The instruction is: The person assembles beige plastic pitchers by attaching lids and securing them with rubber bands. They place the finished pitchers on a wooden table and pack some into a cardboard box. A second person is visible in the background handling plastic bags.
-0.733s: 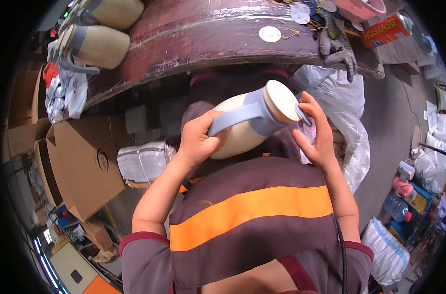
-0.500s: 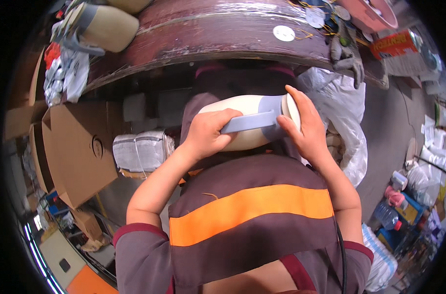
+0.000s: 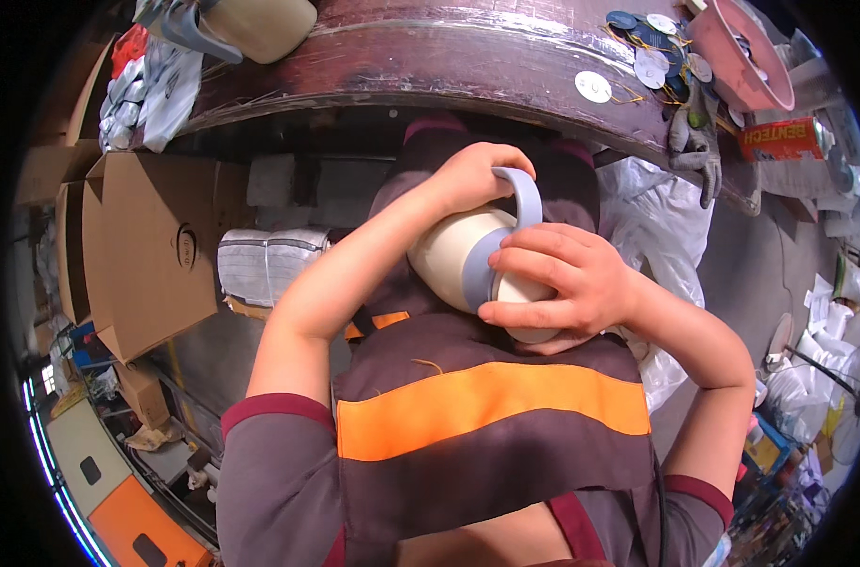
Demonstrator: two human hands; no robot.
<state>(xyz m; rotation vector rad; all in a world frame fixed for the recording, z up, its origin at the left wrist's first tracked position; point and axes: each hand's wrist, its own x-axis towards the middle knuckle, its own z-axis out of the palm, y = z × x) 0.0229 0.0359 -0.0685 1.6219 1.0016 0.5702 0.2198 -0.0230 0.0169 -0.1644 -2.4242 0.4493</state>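
A cream thermos jug (image 3: 449, 257) with a blue-grey collar and handle lies tilted over my lap, its top end toward my lower right. My left hand (image 3: 482, 178) is closed round the upper part of the blue-grey handle (image 3: 528, 197). Over the white lid (image 3: 524, 300), my right hand (image 3: 576, 283) is wrapped with bent fingers, hiding part of the lid and collar. The jug's base is partly behind my left forearm.
A dark red table (image 3: 430, 71) runs across the far side. It bears another jug (image 3: 264, 28), round tags (image 3: 595, 87), a grey glove (image 3: 696, 142) and a pink basin (image 3: 746, 61). A cardboard box (image 3: 156, 246) and wrapped bundle (image 3: 271, 269) stand left, a plastic bag (image 3: 671, 222) right.
The jug has turned so its lid points nearer to me and its handle faces away. My left hand has moved farther off with the handle; my right hand has come nearer, over the lid.
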